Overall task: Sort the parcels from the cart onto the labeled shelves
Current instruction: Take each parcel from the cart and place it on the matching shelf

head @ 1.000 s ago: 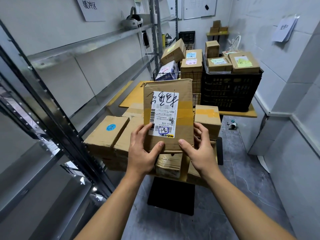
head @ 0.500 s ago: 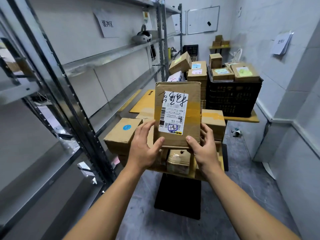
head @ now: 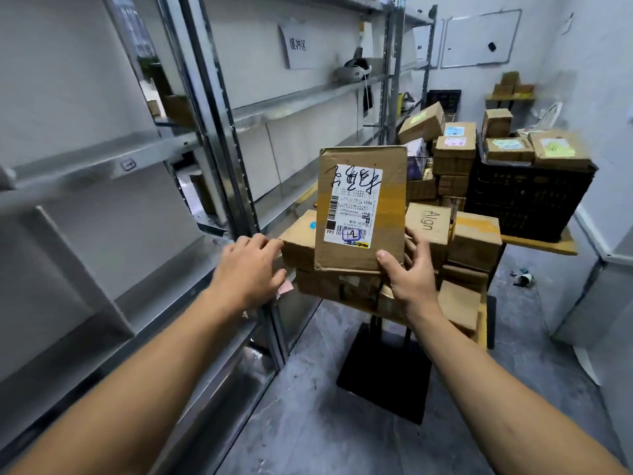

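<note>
The parcel (head: 394,241) is matt brown cardboard, creased at its edges, bearing a smooth white paper label (head: 354,207) and a strip of glossy yellowish tape (head: 392,197), while the shelving (head: 219,138) is bare grey metal with a dull sheen, the crate (head: 524,197) black latticed plastic and the floor (head: 308,423) smooth grey tile.

One head-worn wide-angle view, forward and down, close behind left hand (head: 249,266) and right hand (head: 412,281), shelves (head: 102,158) leftward.
</note>
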Demonstrator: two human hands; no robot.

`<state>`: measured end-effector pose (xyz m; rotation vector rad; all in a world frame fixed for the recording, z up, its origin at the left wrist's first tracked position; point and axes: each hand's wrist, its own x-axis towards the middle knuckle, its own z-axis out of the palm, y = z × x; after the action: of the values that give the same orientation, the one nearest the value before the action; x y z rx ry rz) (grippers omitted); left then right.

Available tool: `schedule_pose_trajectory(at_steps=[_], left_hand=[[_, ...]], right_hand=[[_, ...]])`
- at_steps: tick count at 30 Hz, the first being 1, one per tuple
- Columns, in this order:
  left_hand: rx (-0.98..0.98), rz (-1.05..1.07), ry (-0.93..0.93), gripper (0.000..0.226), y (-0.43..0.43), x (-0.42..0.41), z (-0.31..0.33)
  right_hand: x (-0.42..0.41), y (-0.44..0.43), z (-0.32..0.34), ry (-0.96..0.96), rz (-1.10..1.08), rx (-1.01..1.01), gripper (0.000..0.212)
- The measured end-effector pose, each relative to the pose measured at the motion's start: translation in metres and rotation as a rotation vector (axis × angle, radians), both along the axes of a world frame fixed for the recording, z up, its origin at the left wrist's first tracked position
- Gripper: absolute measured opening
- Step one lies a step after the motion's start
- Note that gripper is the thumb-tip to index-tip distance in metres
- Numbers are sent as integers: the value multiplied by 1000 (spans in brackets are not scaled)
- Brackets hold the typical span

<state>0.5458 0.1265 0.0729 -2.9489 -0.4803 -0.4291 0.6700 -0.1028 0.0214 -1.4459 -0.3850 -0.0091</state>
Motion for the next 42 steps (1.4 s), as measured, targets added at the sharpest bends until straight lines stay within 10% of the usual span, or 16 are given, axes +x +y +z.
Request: schedule_pose_trajectory(at_steps=[42], left_hand=[[2,1181,-105,53,-105,-566,63]], right_hand=[[-441,156,86,-19,1221,275,68]])
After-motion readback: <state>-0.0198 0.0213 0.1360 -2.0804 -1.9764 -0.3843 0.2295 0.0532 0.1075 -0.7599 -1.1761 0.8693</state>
